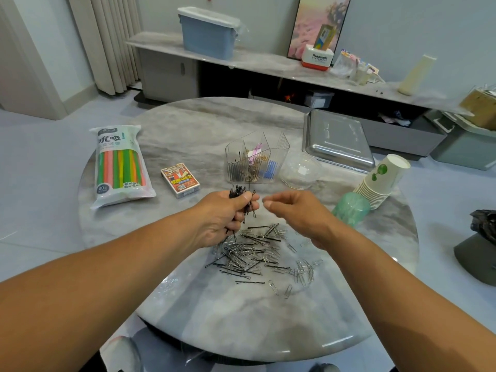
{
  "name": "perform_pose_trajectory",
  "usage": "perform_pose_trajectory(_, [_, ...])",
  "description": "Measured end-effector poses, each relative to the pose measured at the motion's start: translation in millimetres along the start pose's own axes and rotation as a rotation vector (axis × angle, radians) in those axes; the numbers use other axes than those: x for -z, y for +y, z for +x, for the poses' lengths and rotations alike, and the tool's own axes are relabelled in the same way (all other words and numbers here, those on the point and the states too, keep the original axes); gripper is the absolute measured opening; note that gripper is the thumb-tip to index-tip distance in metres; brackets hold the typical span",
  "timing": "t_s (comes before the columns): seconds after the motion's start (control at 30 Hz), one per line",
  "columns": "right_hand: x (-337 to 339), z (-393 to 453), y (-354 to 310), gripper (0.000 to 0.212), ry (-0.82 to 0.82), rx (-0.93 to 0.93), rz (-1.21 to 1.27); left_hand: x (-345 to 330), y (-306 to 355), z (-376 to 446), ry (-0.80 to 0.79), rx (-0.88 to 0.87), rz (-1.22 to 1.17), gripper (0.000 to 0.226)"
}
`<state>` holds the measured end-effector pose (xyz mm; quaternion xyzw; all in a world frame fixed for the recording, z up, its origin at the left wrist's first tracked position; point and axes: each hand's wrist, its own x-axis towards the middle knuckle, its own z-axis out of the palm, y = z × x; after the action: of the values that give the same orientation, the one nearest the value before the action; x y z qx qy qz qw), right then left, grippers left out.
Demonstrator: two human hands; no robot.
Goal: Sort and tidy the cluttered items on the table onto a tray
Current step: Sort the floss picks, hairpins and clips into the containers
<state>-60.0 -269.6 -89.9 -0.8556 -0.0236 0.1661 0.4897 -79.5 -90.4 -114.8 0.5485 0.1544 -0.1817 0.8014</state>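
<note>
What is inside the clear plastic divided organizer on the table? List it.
The clear plastic divided organizer holds black bobby pins, golden pins, blue clips and a pink clip; overlapping pins hide its bottom.

Single head-worn view, wide-angle, looking forward and down.
Camera sits above the near edge of the round counter [268, 318], close over it; both forearms enter from the bottom corners and meet near frame centre. Straight lines bow toward the edges. Beyond the counter's far rim the view takes in the floor [40, 170], a low shelf [268, 64] and the wall.
</note>
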Motion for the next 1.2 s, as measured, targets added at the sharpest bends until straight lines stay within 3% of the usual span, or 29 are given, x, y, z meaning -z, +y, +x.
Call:
perform_pose_trajectory(0.2, [-3, 0, -6, 0.046, -0.248, 0.045, 0.246, -1, 1, -5, -0.126, 0.073, -0.001, 0.012])
perform_pose_trajectory(0.43, [3, 4, -4, 0.016, -0.127, 0.000, 0.429, 10, 11, -8, -0.223, 0.156, 0.145, 0.020])
perform_pose_trajectory(0.63, [4, 5, -6, 0.017, -0.082, -0.100, 0.517, 7, 8, -9, -0.238, 0.140, 0.247, 0.021])
perform_pose_trajectory(0.77, [5, 3, -7, 0.024, -0.145, -0.131, 0.371, 6, 5, -7, -0.214, 0.080, 0.383, 0.017])
perform_pose_trajectory(0.83, [4, 2, -5, 0.017, -0.136, -0.125, 0.271, 7, 2, -7, -0.209, 0.067, 0.427, 0.020])
perform_pose_trajectory(1.03, [6, 7, -3, 0.015, 0.102, -0.078, 0.298, 8, 0, -3, -0.175, 0.073, 0.478, 0.019])
perform_pose_trajectory(1.2, [4, 6, 2, 0.014, 0.207, 0.079, -0.059, 9, -2, -2, -0.147, 0.088, 0.493, 0.016])
